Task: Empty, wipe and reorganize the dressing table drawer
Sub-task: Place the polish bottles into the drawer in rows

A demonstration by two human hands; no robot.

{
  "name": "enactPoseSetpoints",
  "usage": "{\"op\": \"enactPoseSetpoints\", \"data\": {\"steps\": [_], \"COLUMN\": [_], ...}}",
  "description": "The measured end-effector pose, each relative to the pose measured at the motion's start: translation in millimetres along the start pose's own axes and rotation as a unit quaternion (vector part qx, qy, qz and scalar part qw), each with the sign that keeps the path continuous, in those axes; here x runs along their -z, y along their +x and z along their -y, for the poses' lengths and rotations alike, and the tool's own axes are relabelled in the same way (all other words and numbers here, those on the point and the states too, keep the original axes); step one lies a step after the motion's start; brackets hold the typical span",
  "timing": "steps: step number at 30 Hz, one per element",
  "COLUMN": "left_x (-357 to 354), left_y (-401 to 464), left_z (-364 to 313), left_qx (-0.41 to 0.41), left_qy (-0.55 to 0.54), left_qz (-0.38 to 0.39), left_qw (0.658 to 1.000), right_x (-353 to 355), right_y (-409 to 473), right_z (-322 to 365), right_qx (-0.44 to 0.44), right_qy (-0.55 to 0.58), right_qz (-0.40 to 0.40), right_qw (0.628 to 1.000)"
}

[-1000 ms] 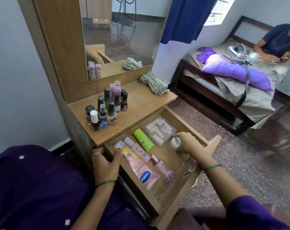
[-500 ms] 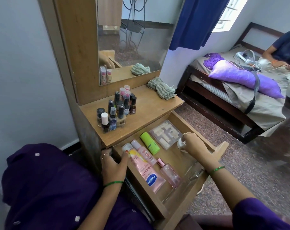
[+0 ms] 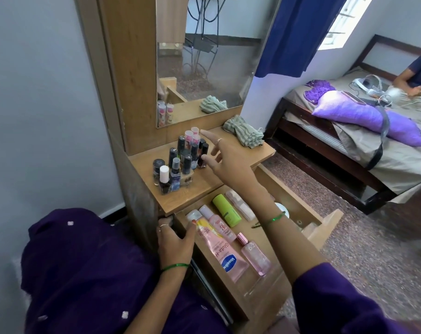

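Note:
The wooden drawer (image 3: 308, 214) of the dressing table stands pulled out. Inside lie a pink Vaseline tube (image 3: 225, 254), a pink bottle (image 3: 218, 224), a green tube (image 3: 226, 209), a small pink perfume bottle (image 3: 254, 255), a clear case (image 3: 239, 204) partly under my arm, and a small white round jar (image 3: 283, 208). My left hand (image 3: 174, 242) grips the drawer's near left corner. My right hand (image 3: 225, 159) hovers over the tabletop with fingers spread, beside a cluster of nail polish bottles (image 3: 180, 160), holding nothing.
A striped green cloth (image 3: 244, 133) lies crumpled at the tabletop's back right, below the mirror (image 3: 204, 68). A bed (image 3: 349, 141) with a purple pillow stands to the right, where another person sits. My purple-clad lap fills the lower left.
My right hand left the small white jar in the drawer and rose up and left over the tabletop toward the nail polish bottles. My left hand stays on the drawer corner.

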State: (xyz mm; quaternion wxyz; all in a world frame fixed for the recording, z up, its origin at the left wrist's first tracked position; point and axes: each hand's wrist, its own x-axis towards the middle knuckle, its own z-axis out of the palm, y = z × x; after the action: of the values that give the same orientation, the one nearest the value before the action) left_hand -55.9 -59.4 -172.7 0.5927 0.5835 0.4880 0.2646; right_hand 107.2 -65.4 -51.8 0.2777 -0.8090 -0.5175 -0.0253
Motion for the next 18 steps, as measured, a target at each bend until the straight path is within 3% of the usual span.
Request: {"op": "enactPoseSetpoints", "data": {"steps": [18], "left_x": [-0.8], "left_y": [2.0], "left_z": [4.1], "left_qx": [-0.001], "left_qy": [0.009], "left_qz": [-0.002], "left_qw": [1.000], "right_x": [-13.9], "right_y": [6.7], "right_z": [-2.2], "right_qx": [-0.061], "right_qy": [0.013], "right_qz": [-0.067], "right_qw": [0.996]}}
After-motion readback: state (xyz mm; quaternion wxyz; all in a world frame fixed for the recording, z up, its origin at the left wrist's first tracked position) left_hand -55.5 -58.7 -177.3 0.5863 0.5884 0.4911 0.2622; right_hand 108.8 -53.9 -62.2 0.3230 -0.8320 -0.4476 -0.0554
